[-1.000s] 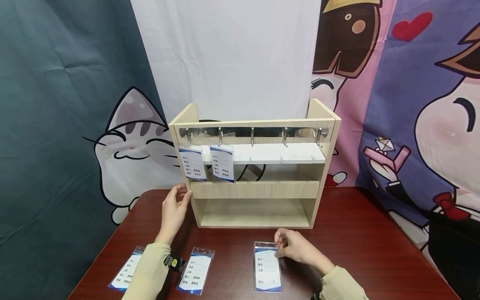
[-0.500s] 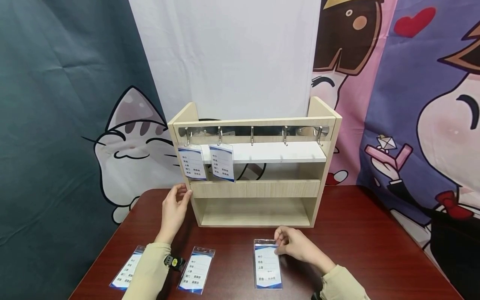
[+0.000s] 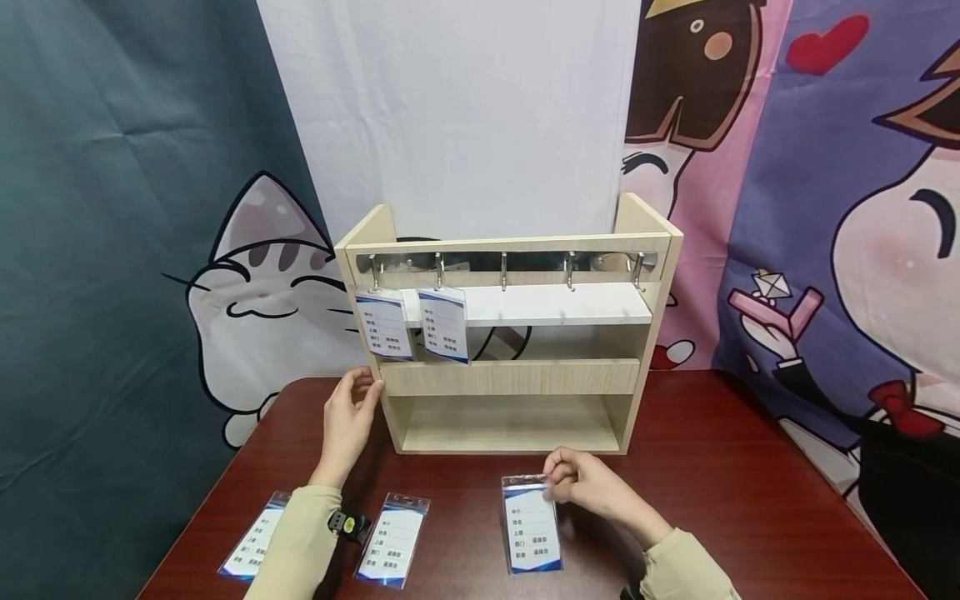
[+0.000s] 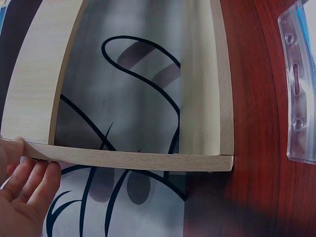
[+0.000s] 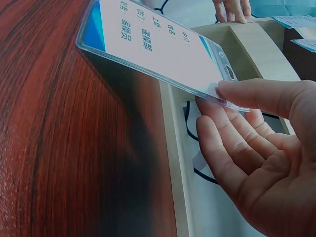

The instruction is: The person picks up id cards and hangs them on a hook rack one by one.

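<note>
My right hand [image 3: 592, 487] pinches the upper right corner of a clear badge holder [image 3: 531, 533] with a blue-and-white card inside. In the right wrist view the thumb lies on the card face of the badge holder [image 5: 153, 44] with the fingers below, and the holder is raised off the table over its shadow. My left hand [image 3: 350, 425] grips the left side panel of a small wooden shelf [image 3: 510, 379]. Seen from the left wrist, the thumb is on the front of the panel's edge [image 4: 128, 160] and the fingers [image 4: 37, 180] bend behind it.
Two badges, a left one [image 3: 385, 327] and a right one [image 3: 445, 327], hang from the shelf's metal hooks [image 3: 504, 271]. Two more lie on the red-brown table [image 3: 457, 500]: a near one [image 3: 392, 542] and another [image 3: 255, 542] partly under the left sleeve. Printed cloths hang behind.
My right hand has moved slightly up and to the left, carrying the badge holder with it; the holder now tilts a little. My left hand stays at the shelf side.
</note>
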Demonstrator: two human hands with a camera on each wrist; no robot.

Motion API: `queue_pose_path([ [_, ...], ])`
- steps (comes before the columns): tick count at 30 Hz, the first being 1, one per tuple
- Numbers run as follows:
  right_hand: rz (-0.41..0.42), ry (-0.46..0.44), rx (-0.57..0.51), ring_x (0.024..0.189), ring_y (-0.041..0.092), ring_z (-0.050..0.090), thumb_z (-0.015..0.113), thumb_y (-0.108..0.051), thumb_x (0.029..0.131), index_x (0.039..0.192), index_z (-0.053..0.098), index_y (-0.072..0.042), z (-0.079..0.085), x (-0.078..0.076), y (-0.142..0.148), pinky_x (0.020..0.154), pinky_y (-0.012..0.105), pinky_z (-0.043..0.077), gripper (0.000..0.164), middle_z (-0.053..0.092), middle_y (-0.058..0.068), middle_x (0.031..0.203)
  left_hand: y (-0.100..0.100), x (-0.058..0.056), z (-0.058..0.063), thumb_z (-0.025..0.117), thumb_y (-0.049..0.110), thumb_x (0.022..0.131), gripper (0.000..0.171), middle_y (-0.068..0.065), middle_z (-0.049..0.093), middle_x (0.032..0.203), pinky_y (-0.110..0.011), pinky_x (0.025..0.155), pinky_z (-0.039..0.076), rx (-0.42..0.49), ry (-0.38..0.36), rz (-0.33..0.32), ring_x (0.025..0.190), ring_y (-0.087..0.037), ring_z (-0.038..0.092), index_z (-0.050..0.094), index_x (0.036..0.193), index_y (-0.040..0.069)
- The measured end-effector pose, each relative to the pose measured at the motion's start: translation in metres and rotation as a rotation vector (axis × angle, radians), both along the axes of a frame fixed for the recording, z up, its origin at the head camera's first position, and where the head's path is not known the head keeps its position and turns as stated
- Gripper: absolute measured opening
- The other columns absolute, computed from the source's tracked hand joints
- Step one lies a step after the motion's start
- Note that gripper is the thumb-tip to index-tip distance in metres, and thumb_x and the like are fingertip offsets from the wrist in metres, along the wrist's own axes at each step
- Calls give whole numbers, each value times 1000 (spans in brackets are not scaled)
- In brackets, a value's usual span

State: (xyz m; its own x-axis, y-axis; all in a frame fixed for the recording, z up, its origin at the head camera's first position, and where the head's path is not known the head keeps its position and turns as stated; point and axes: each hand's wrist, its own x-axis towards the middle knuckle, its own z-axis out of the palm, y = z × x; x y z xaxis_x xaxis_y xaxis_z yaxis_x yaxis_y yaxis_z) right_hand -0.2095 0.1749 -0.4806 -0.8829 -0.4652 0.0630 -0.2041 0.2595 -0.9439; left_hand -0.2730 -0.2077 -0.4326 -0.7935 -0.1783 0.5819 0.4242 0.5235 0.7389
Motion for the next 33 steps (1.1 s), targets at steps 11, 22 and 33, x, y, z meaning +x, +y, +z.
queue_pose_path([
  [11,-20,-14,-16,75,17,63,71,2,85,102,57,5,9,-1,-1,66,29,58,22,65,8,84,-1,0,0,69,16,98,31,-18,66,109,-9,75,49,11,-10,-1,100,-31,66,61,121,-4],
  [22,-21,62,8,79,21,66,71,1,87,102,57,2,24,-4,-1,73,34,59,20,66,10,85,0,1,-1,69,15,98,30,-18,66,109,-44,81,59,5,-3,-8,99,-31,66,61,121,-4],
  [33,-54,118,-9,81,23,66,74,-4,89,105,57,2,45,-2,-1,75,38,59,24,68,11,89,-1,0,-2,68,15,98,29,-17,67,108,-36,79,59,-4,0,2,98,-29,66,61,121,-2],
])
